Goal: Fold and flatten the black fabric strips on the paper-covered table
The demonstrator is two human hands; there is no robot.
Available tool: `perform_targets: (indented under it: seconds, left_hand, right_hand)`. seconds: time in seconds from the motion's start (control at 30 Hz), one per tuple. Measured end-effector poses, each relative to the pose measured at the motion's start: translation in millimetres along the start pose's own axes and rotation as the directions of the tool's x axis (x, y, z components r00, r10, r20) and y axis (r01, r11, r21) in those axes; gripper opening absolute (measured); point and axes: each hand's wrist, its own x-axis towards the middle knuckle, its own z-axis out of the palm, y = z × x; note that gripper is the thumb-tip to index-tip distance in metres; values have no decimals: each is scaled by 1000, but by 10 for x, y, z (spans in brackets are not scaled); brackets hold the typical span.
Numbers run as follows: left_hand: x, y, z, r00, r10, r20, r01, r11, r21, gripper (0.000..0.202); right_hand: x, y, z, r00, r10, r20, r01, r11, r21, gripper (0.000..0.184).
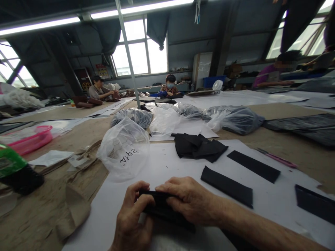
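Observation:
Both my hands grip one folded black fabric piece (162,211) low in the middle of the view, over a white sheet (167,164). My left hand (133,219) wraps its fingers round the piece's left end. My right hand (191,200) lies over the top of it, fingers curled and pressing down. Just to the right lie flat black strips (227,186), (253,166) on the white sheet. A loose pile of black fabric pieces (197,146) sits behind them.
A clear plastic bag with writing (123,148) stands just beyond my hands. More bags of dark pieces (235,120) lie farther back. A pink pen (277,158) is at right, a pink tray (31,139) and a green-topped bottle (15,170) at left. Other people sit at far tables.

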Motion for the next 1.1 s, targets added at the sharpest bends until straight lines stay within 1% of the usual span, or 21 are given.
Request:
perform_targets:
  seconds: [0.07,0.1,0.17,0.23,0.3,0.33,0.37,0.4,0.47,0.5,0.53,0.57,0.63,0.67,0.7,0.77,0.83,0.93,1.0,1.03,1.1]
  left_hand:
    - [14,-14,15,1000,-16,13,16,1000,4,26]
    - [18,-23,21,1000,-21,21,21,1000,5,27]
    - [21,-40,29,999,-40,37,40,999,5,28]
    - [18,-50,35,996,-69,49,69,998,7,29]
    - [11,-53,41,994,-93,60,93,996,7,29]
    - [7,-54,45,992,-103,66,103,995,5,29]
    - [4,-56,49,991,-112,71,112,994,1,29]
    - [0,-63,53,990,-123,73,124,992,-11,28]
    - [-3,-90,62,983,-178,51,180,982,-50,26]
    - [-1,-111,65,972,-234,24,235,967,-96,27]
    - [4,-134,68,948,-319,6,315,931,-184,32]
    - [11,-157,68,907,-422,7,405,865,-295,43]
    - [35,-193,62,801,-594,74,548,678,-490,61]
    - [50,-201,57,759,-639,126,591,596,-544,63]
    - [64,-201,53,732,-659,174,622,542,-564,60]
    - [90,-181,47,718,-652,242,656,519,-548,47]
    - [108,-143,46,715,-635,293,670,505,-544,43]
    - [120,-79,48,724,-621,300,667,520,-533,56]
    - [126,-45,46,717,-619,320,684,536,-495,64]
    - [130,-33,43,709,-621,334,696,540,-472,64]
    - [139,-23,38,691,-632,351,718,542,-438,56]
  right_hand:
    - [-39,18,-26,993,102,-50,-101,995,23,38]
    - [-73,12,-60,986,152,-64,-150,988,43,40]
    - [-158,-20,-148,973,227,-45,-223,971,90,51]
    - [-248,-58,-219,964,264,14,-264,955,134,65]
    - [-314,-78,-224,958,284,47,-288,944,161,79]
    - [-331,-76,-197,957,287,36,-289,944,162,84]
    - [-337,-65,-154,959,282,1,-279,948,154,84]
    - [-331,-48,-101,962,270,-50,-261,955,144,78]
    - [-289,-1,5,956,239,-170,-217,966,140,57]
    - [-257,23,46,947,230,-224,-200,968,150,48]
    - [-221,45,74,936,231,-266,-191,967,167,43]
    - [-184,63,90,925,237,-298,-186,964,187,40]
    - [-114,87,96,910,245,-335,-174,958,227,39]
    - [-86,96,94,910,235,-342,-156,957,243,39]
    - [-64,104,93,914,216,-342,-130,958,257,39]
    - [-44,119,107,923,192,-334,-96,954,283,41]
    - [-54,133,139,922,233,-310,-133,941,311,47]
    - [-98,138,197,905,331,-266,-226,906,359,66]
    - [-125,125,227,903,367,-222,-257,878,404,77]
    - [-134,117,235,905,378,-195,-269,864,426,82]
    - [-146,106,231,912,382,-146,-279,842,461,87]
